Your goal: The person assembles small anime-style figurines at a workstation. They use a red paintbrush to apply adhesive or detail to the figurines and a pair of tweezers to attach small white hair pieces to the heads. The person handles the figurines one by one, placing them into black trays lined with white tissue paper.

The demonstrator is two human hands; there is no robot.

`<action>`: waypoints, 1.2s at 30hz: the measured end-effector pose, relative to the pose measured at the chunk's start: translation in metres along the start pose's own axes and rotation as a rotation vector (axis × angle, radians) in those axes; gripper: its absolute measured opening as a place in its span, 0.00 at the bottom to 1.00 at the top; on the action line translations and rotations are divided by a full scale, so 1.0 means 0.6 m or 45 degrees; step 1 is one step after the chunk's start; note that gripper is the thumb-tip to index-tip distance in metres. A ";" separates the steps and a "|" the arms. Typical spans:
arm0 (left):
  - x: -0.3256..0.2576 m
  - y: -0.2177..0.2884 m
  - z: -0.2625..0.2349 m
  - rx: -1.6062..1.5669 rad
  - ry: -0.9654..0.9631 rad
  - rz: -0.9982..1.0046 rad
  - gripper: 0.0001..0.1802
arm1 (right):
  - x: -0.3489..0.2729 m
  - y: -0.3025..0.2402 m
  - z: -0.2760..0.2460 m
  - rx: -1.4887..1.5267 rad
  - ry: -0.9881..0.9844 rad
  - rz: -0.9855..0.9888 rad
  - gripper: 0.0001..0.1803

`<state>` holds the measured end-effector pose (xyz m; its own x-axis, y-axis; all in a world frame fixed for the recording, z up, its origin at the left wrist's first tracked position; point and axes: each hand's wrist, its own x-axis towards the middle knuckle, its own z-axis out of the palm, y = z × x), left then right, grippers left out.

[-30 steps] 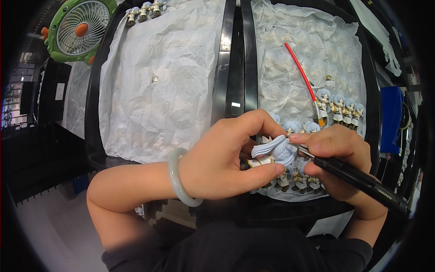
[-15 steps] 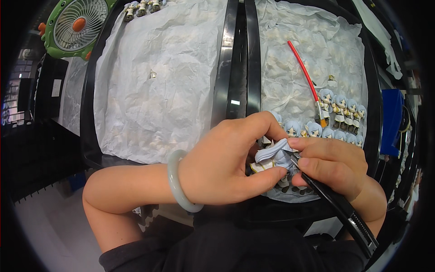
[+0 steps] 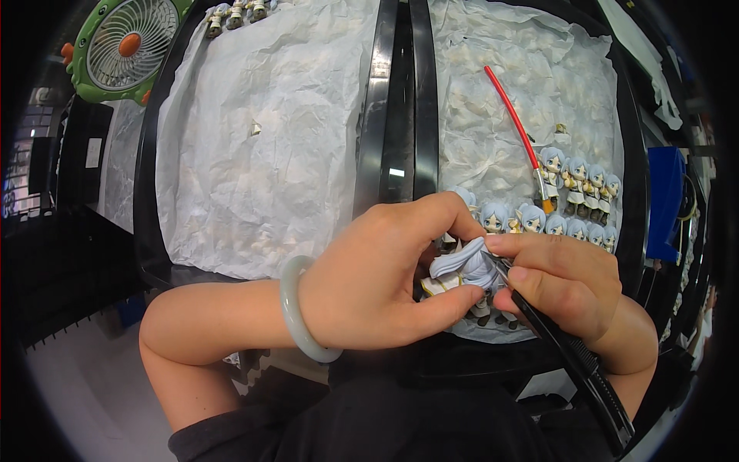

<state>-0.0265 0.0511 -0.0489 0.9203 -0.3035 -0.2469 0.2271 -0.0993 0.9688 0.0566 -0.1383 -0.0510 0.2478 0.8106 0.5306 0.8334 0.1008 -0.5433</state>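
Observation:
My left hand [image 3: 377, 277] is closed around a small figurine [image 3: 479, 271] with long pale-blue hair and a white garment with yellow trim. The index finger and thumb pinch it from either side, and part of its body is hidden behind the hand. On the other side, my right hand [image 3: 573, 281] grips a black craft knife [image 3: 571, 356]. Its metal blade tip touches or nearly touches the figurine's hair, close to my fingertips. The knife's long handle slants down toward the lower right, below my right hand.
Similar figurines [image 3: 596, 185] stand and lie in rows on a paper-lined black tray [image 3: 633, 169] at the right. A red-handled brush [image 3: 511, 108] rests among them. On the left, another tray [image 3: 148, 192] holds crumpled white paper [image 3: 262, 177] and several figurines. A green fan [image 3: 129, 46] stands far left.
The knife's handle end has swung slightly downward and toward me. Both hands keep their grip on the figurine and knife, and the whole view has shifted a little.

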 end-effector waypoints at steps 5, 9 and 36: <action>0.001 -0.004 0.000 0.026 0.009 0.042 0.17 | 0.001 0.000 0.001 -0.001 -0.004 -0.022 0.14; 0.001 -0.003 0.001 0.015 0.008 0.010 0.17 | 0.003 -0.001 0.002 -0.041 -0.006 -0.039 0.14; 0.001 -0.012 0.012 0.169 0.108 0.147 0.16 | -0.002 -0.006 0.001 0.113 -0.021 0.263 0.10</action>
<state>-0.0295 0.0448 -0.0562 0.9627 -0.2394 -0.1260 0.0796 -0.1944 0.9777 0.0530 -0.1395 -0.0500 0.4000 0.8287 0.3914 0.7186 -0.0186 -0.6951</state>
